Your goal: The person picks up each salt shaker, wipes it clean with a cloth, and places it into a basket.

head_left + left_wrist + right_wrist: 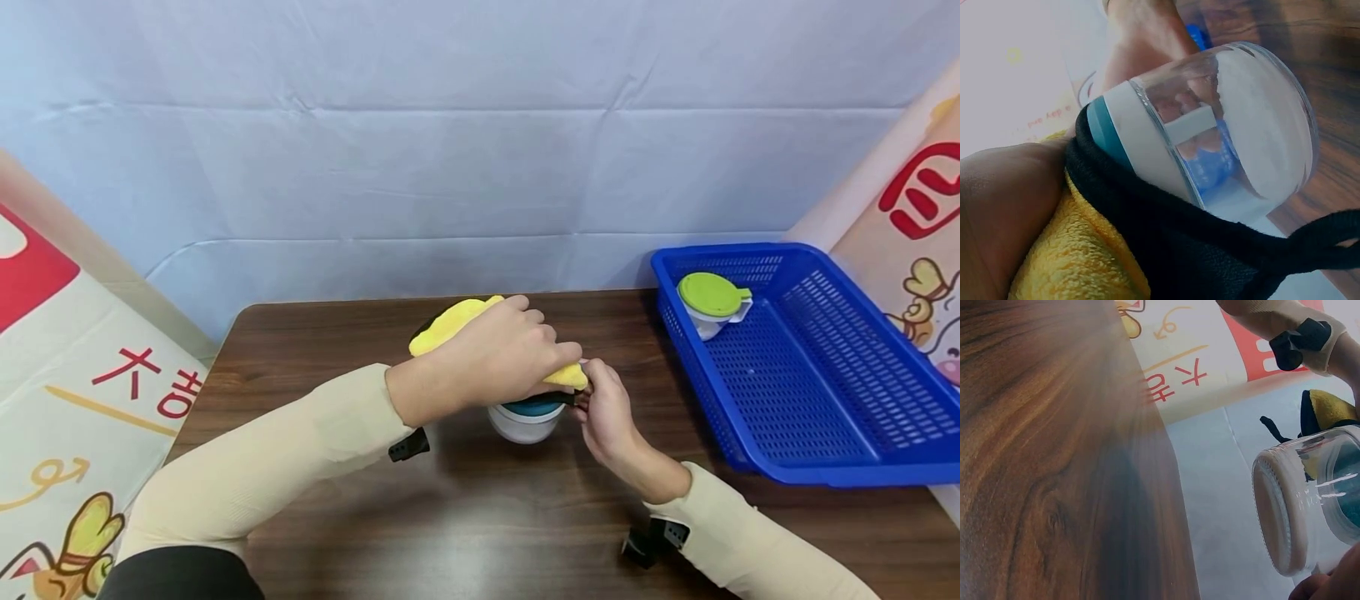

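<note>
A clear seasoning jar (527, 427) with a teal lid (1105, 130) and white contents stands out over the table, below both hands. My left hand (501, 350) grips a yellow cloth (456, 323) with a black edge and loop, pressing it over the lid from above. The cloth's fluffy yellow side (1082, 244) and black border show in the left wrist view. On the jar's right side my right hand (609, 417) holds it with curled fingers by the handle. In the right wrist view the jar's base (1275, 512) faces the table side.
A blue plastic basket (757, 450) stands at the right of the brown wooden table (480, 533). Inside its far left corner is a similar jar with a green lid (711, 293). A pale cloth backdrop (465, 167) hangs behind the table, with printed sheets at both sides.
</note>
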`<state>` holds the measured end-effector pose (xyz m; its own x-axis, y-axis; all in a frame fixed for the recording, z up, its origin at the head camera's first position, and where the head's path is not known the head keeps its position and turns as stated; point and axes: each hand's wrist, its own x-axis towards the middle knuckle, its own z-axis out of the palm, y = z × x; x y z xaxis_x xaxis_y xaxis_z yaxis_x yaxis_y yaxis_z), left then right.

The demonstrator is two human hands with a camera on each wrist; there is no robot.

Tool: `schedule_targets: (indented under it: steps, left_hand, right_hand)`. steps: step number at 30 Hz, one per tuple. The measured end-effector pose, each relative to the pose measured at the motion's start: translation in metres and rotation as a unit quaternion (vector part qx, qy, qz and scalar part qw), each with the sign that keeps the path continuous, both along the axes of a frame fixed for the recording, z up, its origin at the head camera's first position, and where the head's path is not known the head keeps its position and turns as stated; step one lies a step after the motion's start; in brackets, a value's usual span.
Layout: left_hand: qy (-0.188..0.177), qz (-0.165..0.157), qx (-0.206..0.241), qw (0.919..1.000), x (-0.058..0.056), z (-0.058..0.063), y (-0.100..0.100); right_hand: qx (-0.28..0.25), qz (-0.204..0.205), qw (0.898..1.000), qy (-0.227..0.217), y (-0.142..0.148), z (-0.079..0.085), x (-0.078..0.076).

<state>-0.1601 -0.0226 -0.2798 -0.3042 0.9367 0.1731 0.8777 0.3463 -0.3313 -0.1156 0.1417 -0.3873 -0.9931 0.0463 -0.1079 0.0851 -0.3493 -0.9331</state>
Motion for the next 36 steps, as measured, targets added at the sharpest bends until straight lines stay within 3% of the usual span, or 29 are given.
schedule_targets:
  steps: [6,14,23,31,36]
  left_hand:
    - [-0.017,0.017,-0.013,0.9996,-0.009,-0.001,0.000]
    - [-0.049,0.058,-0.008,0.9971,-0.031,-0.006,-0.008]
    - [-0.067,0.070,0.001,0.9953,-0.044,-0.008,-0.011]
    - [-0.110,0.145,-0.040,0.9825,-0.058,-0.012,-0.019]
    - [-0.119,0.164,-0.028,0.9788,-0.065,-0.016,-0.030]
  right_hand:
    - [-0.011,0.011,1.000,-0.005,0.000,0.001,0.000]
    - [-0.008,0.025,1.000,0.004,-0.002,-0.002,0.002]
    - [0.001,0.035,0.999,0.006,0.000,-0.003,0.003]
    - [-0.012,0.040,0.999,0.014,0.003,-0.003,0.005]
    - [-0.010,0.040,0.999,0.025,0.006,-0.001,0.004]
